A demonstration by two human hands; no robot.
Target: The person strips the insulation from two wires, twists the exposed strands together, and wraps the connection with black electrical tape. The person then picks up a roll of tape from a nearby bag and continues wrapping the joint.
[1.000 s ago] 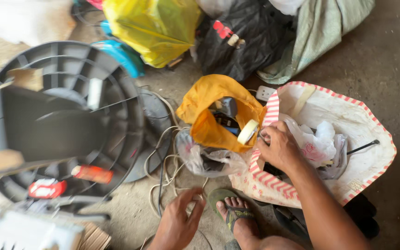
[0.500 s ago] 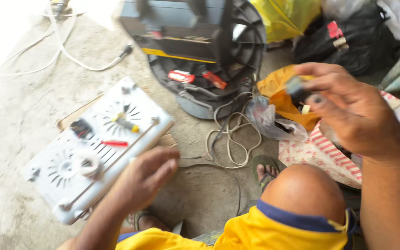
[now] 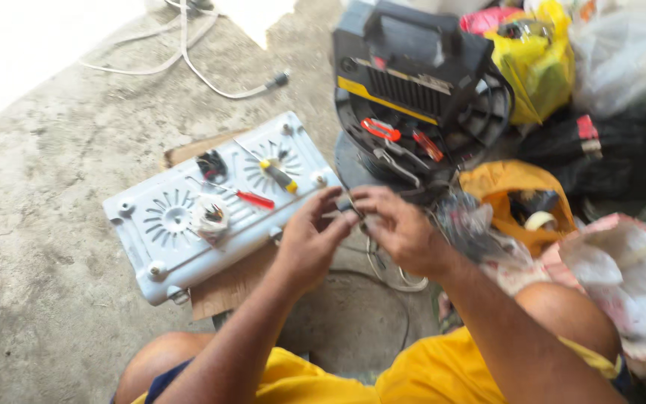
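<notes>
Above the concrete floor (image 3: 54, 224), your left hand (image 3: 309, 238) and right hand (image 3: 401, 233) meet, fingertips pinching a small dark part (image 3: 347, 206) between them. Beside them lies the white appliance base (image 3: 188, 217), underside up, screwdrivers (image 3: 263, 187) resting on it: work appears under way, reassembly remaining.

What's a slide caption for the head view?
Both hands, left hand and right hand, pinch a small part together over a white vented appliance panel strewn with screwdrivers.
</notes>
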